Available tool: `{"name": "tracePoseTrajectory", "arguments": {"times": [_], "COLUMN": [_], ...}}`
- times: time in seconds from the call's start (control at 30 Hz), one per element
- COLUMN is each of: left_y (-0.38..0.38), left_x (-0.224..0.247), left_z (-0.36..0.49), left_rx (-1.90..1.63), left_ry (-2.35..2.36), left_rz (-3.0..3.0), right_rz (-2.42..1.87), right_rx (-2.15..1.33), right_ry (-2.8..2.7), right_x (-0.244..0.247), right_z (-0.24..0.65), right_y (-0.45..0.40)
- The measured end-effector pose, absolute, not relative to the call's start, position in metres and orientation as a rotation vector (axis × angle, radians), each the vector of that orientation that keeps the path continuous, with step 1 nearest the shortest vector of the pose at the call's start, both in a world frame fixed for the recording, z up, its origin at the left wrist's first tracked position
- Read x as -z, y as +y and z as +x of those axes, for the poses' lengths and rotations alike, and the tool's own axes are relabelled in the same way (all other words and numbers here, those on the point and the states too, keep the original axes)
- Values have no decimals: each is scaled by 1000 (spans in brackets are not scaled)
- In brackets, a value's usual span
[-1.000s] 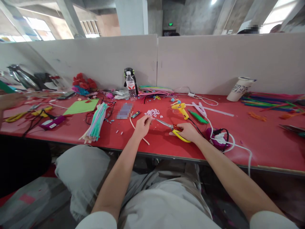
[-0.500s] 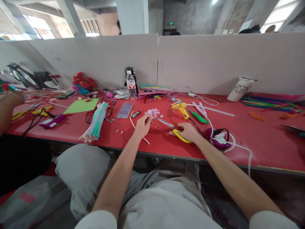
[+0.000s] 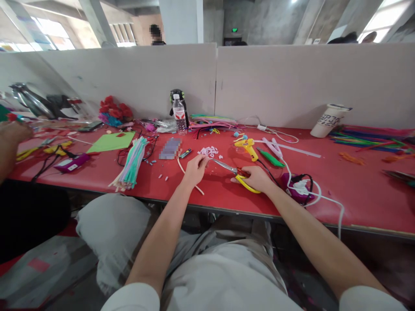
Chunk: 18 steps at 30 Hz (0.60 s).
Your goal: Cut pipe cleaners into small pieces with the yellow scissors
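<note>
My right hand [image 3: 254,178] is wrapped round the yellow and red handles of a pair of scissors [image 3: 223,165], whose blades point left toward my other hand. The fingertips of my left hand [image 3: 196,168] are pinched together at the blade tips; what they hold is too small to make out. Just beyond the fingertips lies a loose pile of small pale pink pieces [image 3: 208,151]. A thin cream strip [image 3: 199,189] runs on the red table beside and behind my left hand. A yellow glue gun [image 3: 248,149] lies beyond my right hand.
At left are a bundle of fuzzy stems [image 3: 131,166], green paper [image 3: 112,142] and another person's hand [image 3: 14,131]. A water bottle [image 3: 179,114] stands at the back. To the right lie a purple power block [image 3: 296,190] with white cable and a tilted cup [image 3: 329,121].
Both hands and the scissors stay almost in place. The view has shifted very slightly, and a person's head shows more above the partition.
</note>
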<state>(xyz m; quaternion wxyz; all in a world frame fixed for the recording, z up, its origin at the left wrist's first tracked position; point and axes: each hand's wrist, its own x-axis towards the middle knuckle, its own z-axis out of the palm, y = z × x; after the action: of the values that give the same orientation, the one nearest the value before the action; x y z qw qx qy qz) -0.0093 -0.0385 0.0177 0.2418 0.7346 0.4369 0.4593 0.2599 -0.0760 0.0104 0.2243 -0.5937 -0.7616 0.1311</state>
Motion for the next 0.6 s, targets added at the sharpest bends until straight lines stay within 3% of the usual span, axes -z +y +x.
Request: {"name": "tracePoseTrajectory", "arguments": {"times": [0.6], "left_y": [-39], "left_x": [-20], "left_z": [-9], "left_rx": [-1279], "left_ry": [1208], "left_rz": [2031], "right_rz": [-1641], "right_rx": [-408], "right_ry": [-2090], "right_x": [-15], "right_z": [259], "right_y": [-79]}}
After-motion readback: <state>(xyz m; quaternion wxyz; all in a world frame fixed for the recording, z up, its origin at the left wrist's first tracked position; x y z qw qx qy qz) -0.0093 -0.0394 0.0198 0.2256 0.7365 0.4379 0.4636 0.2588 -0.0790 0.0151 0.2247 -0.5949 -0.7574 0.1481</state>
